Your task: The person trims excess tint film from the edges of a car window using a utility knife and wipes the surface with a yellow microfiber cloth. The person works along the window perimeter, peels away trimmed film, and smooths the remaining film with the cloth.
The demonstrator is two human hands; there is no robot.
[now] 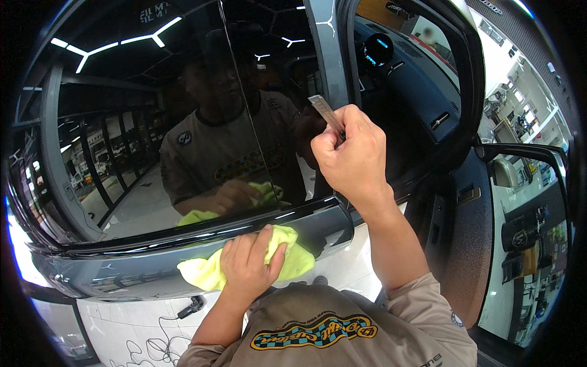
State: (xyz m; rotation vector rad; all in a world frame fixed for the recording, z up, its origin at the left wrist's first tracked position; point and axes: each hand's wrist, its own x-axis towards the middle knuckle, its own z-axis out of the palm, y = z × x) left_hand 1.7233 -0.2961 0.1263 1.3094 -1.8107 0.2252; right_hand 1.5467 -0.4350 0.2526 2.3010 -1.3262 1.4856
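My left hand (246, 263) is closed around a crumpled yellow-green microfiber cloth (298, 260). It presses the cloth to the outside of a dark grey car door (140, 269), just under the window's black trim. Raised beside the window's right edge, my right hand (354, 153) is a fist around a slim, flat silver tool (325, 111). The tool's free end points up and left; its lower part is hidden in the fist, so its exact kind is unclear. The dark, glossy window (140, 153) mirrors my shirt, the left hand and the cloth. A thin vertical line crosses the glass.
To the right, an open front door (455, 244) with a side mirror (513, 151) shows its inner panel. Beyond the door frame are the dashboard (409, 79) and a lit round display (377, 50). A black corded device (191, 307) and its tangled cable (160, 348) lie on the pale floor.
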